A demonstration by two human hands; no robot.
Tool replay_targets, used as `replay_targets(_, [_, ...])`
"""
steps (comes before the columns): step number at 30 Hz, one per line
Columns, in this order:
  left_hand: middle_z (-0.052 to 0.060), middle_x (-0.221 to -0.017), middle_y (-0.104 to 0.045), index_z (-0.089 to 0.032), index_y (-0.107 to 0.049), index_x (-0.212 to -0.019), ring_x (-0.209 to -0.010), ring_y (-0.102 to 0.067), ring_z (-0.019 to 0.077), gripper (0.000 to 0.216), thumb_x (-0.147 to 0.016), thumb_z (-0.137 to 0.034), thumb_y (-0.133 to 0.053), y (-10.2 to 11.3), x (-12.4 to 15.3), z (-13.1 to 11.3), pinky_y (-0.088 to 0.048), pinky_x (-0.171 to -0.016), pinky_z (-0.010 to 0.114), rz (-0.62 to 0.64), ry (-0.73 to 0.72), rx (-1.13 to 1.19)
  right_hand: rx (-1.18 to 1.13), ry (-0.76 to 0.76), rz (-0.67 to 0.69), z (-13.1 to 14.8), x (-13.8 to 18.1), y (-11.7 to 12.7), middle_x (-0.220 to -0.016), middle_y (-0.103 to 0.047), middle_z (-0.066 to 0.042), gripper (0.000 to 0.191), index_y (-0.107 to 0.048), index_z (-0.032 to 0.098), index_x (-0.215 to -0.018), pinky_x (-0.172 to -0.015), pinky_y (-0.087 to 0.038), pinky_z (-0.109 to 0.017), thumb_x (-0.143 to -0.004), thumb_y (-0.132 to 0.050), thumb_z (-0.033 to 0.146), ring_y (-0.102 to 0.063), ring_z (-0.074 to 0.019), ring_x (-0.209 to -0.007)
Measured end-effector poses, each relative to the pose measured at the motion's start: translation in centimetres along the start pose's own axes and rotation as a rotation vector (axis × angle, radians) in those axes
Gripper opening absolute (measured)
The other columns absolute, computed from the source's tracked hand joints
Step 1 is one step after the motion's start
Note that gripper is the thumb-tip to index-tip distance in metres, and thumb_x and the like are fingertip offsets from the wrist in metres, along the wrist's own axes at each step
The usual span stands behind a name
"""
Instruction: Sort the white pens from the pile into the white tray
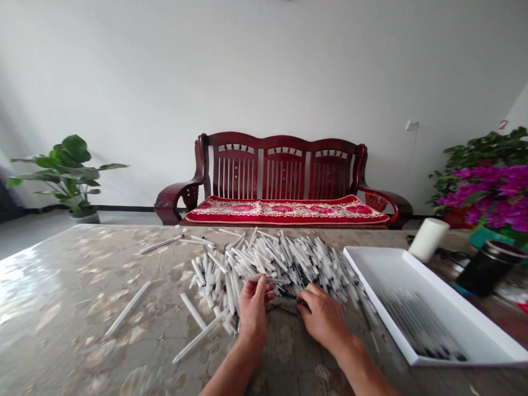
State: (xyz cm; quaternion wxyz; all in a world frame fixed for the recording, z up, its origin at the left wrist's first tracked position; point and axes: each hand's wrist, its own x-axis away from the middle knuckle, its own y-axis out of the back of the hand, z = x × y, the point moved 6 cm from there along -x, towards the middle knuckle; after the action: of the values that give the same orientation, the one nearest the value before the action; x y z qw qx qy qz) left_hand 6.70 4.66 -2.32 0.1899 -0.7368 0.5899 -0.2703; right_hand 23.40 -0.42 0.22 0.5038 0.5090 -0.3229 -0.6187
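A heap of white, translucent pen barrels [253, 259], with dark parts among them, is spread over the table in front of me. At the near edge of the heap, my left hand [253, 305] pinches a pale pen barrel [273, 281] between thumb and fingers. My right hand [322, 311] is just to its right, fingers curled in around something dark and thin that they mostly hide. Beside the heap on the right stands a shallow white box [471, 320] holding a row of clear pens [418, 319] with black ends.
Loose barrels [128, 308] lie to the left on the patterned table [79, 349]. Behind the box are a white roll [429, 239], a black cup [489, 268] and purple flowers [502, 198]. A wooden bench [284, 168] stands beyond the table, and a potted plant [72, 173] is at far left.
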Motion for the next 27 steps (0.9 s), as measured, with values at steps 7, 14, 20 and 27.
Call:
replay_targets(7, [0.0, -0.076, -0.067, -0.017, -0.064, -0.081, -0.067, -0.067, 0.0141, 0.048, -0.055, -0.049, -0.088, 0.4, -0.1, 0.2, -0.053, -0.058, 0.024, -0.039, -0.033, -0.006, -0.057, 0.004, -0.086, 0.5, -0.5, 0.1, -0.102, -0.07, -0.005, 0.034, -0.073, 0.026, -0.106, -0.083, -0.045, -0.026, -0.09, -0.048, 0.008, -0.065, -0.0192, -0.099])
replay_targets(14, [0.001, -0.077, -0.067, -0.017, -0.063, -0.083, -0.068, -0.068, 0.0158, 0.048, -0.057, -0.05, -0.087, 0.7, -0.4, 0.6, -0.053, -0.057, 0.025, -0.064, -0.039, 0.004, 0.026, 0.11, -0.045, 2.5, -1.5, -1.0, -0.11, -0.068, -0.004, 0.039, -0.068, 0.031, -0.124, -0.087, -0.045, -0.028, -0.096, -0.047, 0.013, -0.062, -0.0203, -0.102])
replay_targets(20, [0.001, -0.078, -0.069, -0.016, -0.063, -0.084, -0.067, -0.069, 0.0153, 0.048, -0.058, -0.049, -0.086, 0.7, -0.4, 0.7, -0.053, -0.057, 0.024, -0.057, -0.027, -0.003, 0.045, -0.005, -0.068, 0.7, -1.3, -0.3, -0.098, -0.07, -0.003, 0.038, -0.075, 0.025, -0.095, -0.085, -0.044, -0.027, -0.085, -0.047, 0.0, -0.061, -0.0202, -0.099])
replay_targets(27, [0.0, -0.077, -0.068, -0.017, -0.063, -0.083, -0.066, -0.068, 0.0148, 0.047, -0.057, -0.048, -0.087, 0.6, -0.3, 0.8, -0.053, -0.057, 0.024, -0.044, -0.008, 0.001, 0.12, -0.161, -0.289, -5.4, -0.6, 1.8, -0.103, -0.072, -0.007, 0.041, -0.075, 0.022, -0.1, -0.088, -0.044, -0.033, -0.084, -0.044, 0.0, -0.062, -0.0234, -0.098])
